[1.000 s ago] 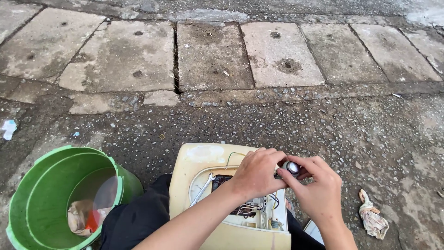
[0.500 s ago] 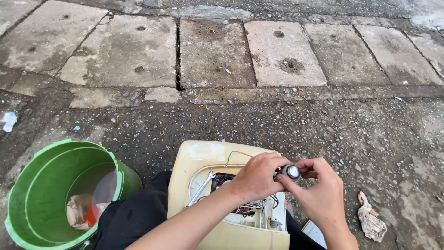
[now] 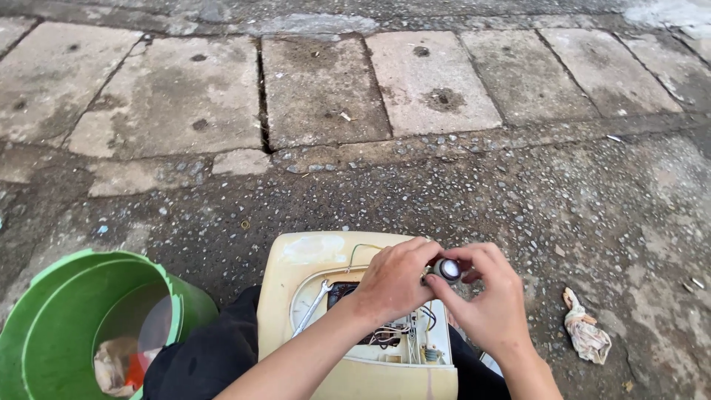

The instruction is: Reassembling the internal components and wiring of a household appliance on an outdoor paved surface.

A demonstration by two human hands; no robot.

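I see both hands working over the opened cream-coloured appliance housing (image 3: 311,255) that rests on my lap, on the dark trousers (image 3: 200,355). The left hand (image 3: 396,278) and right hand (image 3: 492,304) meet above the housing's far right corner, and together they pinch a small round part with a shiny pale face (image 3: 446,269). Left grip: fingers curled closed on the part's near side. Right grip: thumb and forefinger closed on its other side. Whether the part is free or attached by wire, I cannot tell; my fingers hide its back.

As I judge it, the work is midway. The cover is already off, since the inside lies bare: coloured wires (image 3: 422,322), a dark block and a silver wrench-like tool (image 3: 311,307) lying slantwise in the cavity. The wiring and fittings inside are still in place, so stripping seems far from finished.

For room: the housing's near edge runs out of the picture's bottom, and its left edge sits just beside the green bucket (image 3: 44,318), which holds scraps at its bottom. To the right, a crumpled rag (image 3: 585,333) lies on the gravelly ground (image 3: 518,192), apart from the right wrist. Ahead, the ground runs to concrete slabs (image 3: 326,89), with only pebbles and litter between.
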